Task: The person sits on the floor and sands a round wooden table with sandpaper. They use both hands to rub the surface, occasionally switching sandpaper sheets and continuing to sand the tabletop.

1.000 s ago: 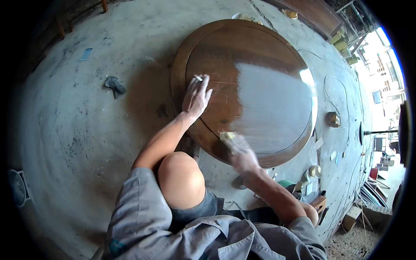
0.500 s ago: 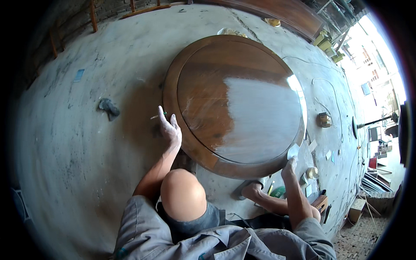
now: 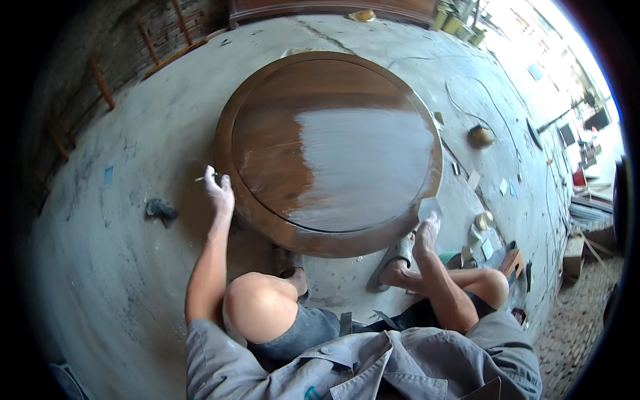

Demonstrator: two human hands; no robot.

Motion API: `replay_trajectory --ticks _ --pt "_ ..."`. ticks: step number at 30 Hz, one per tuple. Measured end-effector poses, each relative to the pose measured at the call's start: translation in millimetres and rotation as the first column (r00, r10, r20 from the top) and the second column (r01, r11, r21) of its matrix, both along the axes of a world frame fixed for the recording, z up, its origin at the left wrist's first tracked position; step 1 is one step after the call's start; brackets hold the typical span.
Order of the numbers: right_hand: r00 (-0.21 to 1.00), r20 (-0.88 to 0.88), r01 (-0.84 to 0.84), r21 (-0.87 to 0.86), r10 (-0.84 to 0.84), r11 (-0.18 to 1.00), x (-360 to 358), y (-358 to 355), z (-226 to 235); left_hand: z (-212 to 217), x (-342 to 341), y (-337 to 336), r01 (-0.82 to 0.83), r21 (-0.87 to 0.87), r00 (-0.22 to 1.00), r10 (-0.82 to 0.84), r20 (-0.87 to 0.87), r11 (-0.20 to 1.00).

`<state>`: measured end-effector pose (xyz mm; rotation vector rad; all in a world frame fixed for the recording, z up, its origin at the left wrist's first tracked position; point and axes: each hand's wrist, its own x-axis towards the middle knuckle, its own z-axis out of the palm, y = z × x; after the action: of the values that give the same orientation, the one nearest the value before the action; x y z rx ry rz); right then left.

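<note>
Tabletop (image 3: 330,150) is lying on the floor; your left hand (image 3: 219,190) is pinching a thin white stick; right hand's (image 3: 427,230) grip — cannot tell. Keep strokes even.

tabletop: a large round wooden tabletop (image 3: 327,143) lies flat on the concrete floor (image 3: 133,267), its right part glaring with light
left hand: the left hand (image 3: 219,192) is just off the tabletop's left rim, pinching a thin pale stick (image 3: 203,177)
right hand: the right hand (image 3: 427,233) is at the tabletop's lower right rim, holding something clear
rag: a dark rag (image 3: 161,211) lies well left of the tabletop
pot: a small brown pot (image 3: 480,136) stands right of the tabletop
</note>
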<state>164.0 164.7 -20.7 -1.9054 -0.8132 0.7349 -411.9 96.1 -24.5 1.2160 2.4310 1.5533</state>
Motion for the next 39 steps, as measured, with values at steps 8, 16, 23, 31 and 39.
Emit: replay_trajectory --ticks 8,16,23,31,39 --pt "0.332 0.239 -0.872 -0.291 0.912 0.394 17.9 5.2 188.4 356.8 213.5 -43.8 0.763 0.202 0.498 -0.757 0.423 0.614" --pt "-0.27 0.528 -0.896 -0.444 0.805 -0.009 -21.6 4.5 217.5 405.9 333.2 -136.4 0.876 0.47 -0.185 -0.975 0.124 -0.106" --pt "-0.326 0.49 -0.901 -0.419 0.809 -0.11 -60.8 2.4 202.5 427.0 344.1 -130.4 0.82 0.573 -0.097 -0.985 0.143 0.003" --pt "-0.405 0.431 -0.867 -0.462 0.806 -0.188 -76.9 18.0 200.1 423.5 392.7 -151.3 0.412 0.803 0.15 -0.901 0.407 0.431" --pt "-0.464 0.409 -0.854 -0.442 0.786 -0.274 -64.4 34.1 213.5 353.9 344.1 -108.1 0.819 0.438 -0.044 -0.721 0.692 0.371"
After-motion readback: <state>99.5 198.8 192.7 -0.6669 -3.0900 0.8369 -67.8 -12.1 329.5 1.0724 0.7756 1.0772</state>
